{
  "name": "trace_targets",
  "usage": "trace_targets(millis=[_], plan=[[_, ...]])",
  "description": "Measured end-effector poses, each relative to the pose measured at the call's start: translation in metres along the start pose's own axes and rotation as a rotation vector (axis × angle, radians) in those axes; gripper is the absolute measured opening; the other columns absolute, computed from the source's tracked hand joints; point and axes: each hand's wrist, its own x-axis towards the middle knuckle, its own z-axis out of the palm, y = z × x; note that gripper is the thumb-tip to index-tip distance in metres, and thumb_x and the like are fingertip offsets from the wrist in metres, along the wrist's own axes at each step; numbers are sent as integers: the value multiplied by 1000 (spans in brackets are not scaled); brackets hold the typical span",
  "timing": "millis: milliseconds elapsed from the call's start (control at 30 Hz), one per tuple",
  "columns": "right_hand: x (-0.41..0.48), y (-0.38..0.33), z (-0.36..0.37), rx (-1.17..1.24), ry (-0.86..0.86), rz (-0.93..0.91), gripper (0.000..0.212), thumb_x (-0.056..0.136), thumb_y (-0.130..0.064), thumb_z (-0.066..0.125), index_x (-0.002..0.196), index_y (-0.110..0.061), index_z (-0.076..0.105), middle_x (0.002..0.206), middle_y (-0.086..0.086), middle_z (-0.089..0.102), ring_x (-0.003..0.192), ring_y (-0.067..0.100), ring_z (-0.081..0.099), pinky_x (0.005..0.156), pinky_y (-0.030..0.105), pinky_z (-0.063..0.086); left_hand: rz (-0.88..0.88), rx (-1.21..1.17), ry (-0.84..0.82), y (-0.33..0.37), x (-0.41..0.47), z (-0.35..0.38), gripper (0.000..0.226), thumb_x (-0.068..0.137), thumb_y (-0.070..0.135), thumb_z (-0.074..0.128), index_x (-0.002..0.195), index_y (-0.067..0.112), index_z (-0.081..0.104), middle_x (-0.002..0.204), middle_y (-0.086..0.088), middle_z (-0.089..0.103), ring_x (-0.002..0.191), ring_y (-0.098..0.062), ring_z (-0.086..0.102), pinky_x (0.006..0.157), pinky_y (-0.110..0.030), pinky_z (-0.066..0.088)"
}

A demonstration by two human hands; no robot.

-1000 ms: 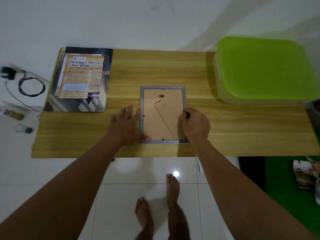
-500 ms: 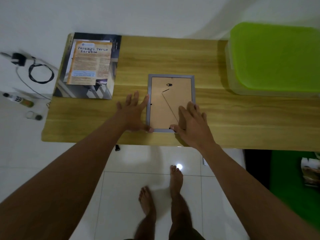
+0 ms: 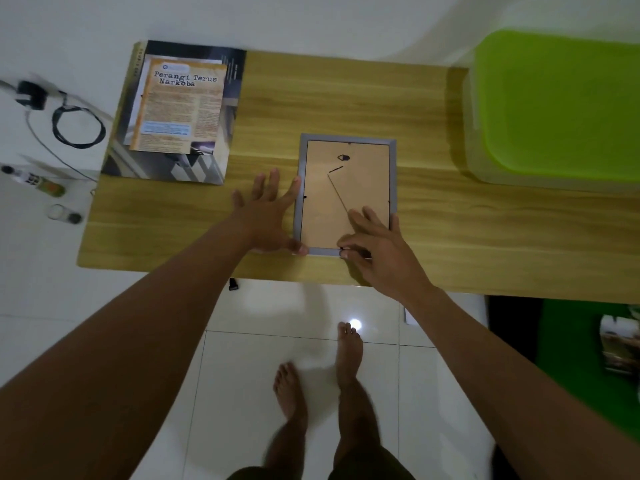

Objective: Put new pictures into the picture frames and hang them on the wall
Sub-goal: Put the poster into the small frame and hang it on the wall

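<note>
A grey picture frame point(image 3: 392, 174) lies face down on the wooden table point(image 3: 346, 98), its brown backing board point(image 3: 360, 181) with a hanger and stand facing up. My left hand point(image 3: 268, 216) lies flat with spread fingers against the frame's left edge, thumb at the bottom left corner. My right hand point(image 3: 377, 247) rests on the frame's lower right part, fingers straight on the backing, thumb at a small black clip on the bottom edge. A stack of printed pictures point(image 3: 180, 109), topped by an orange sheet, sits at the table's far left.
A clear bin with a green lid point(image 3: 561, 102) takes up the table's right end. On the white floor at left lie a black cable with charger point(image 3: 69, 123), a small bottle point(image 3: 34, 180) and a ring point(image 3: 57, 212). My bare feet point(image 3: 348, 355) stand below the table edge.
My right hand left the frame's right edge, where its fingers were curled, and now lies flat on the lower right backing. The left hand stayed at the left edge. The camera view shifted.
</note>
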Motion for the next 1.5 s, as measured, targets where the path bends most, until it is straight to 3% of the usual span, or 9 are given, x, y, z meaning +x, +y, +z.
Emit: trace_targets(millis=[233,467,1167,1267,1333,1433,1500], plan=[[0,-1,-3,75,-18,33,19,94,-30,65,111,-26,70,158,2,33,151,17,13,121,49,-10,-4,-14,-7,1,0,0,133,63,73,72,146,43,-27,154,-1,-39,141,-28,-35,113,-63,-11],[2,-3,-2,123,-31,73,20,89,-21,71,108,-26,69,158,1,31,152,14,9,119,40,-16,-6,-10,-12,0,0,0,133,63,73,72,146,43,-27,154,-1,-38,141,-28,-35,113,-63,-11],[3,-6,-2,92,-47,89,19,89,-23,71,107,-29,71,159,-1,30,152,13,7,118,38,-18,-7,11,13,0,-1,-2,133,61,75,71,148,43,-25,156,-2,-34,144,-28,-31,113,-62,-8],[2,-5,-7,4,-106,80,31,91,-33,67,121,-34,64,160,-3,27,152,14,7,121,44,-12,-4,18,36,0,-3,-3,132,60,76,71,148,43,-22,158,-1,-30,146,-28,-27,116,-61,-5],[3,-6,-13,-98,-104,50,47,91,-47,62,136,-36,54,157,-5,36,150,18,19,122,49,5,5,30,70,-1,-4,-4,130,61,77,70,150,43,-18,161,-1,-25,148,-27,-21,117,-61,0],[13,-10,-19,-183,80,-3,51,91,-51,53,135,-26,57,135,-3,61,130,21,48,110,46,36,20,60,131,-5,-3,-13,123,64,75,69,153,40,-9,164,-3,-11,150,-28,-8,118,-59,11],[29,-14,-21,-193,120,4,46,93,-44,53,132,-21,59,131,0,64,126,23,51,108,41,38,24,100,156,-8,0,-18,125,63,75,70,153,40,-9,164,-7,-8,150,-30,-5,118,-57,13]])
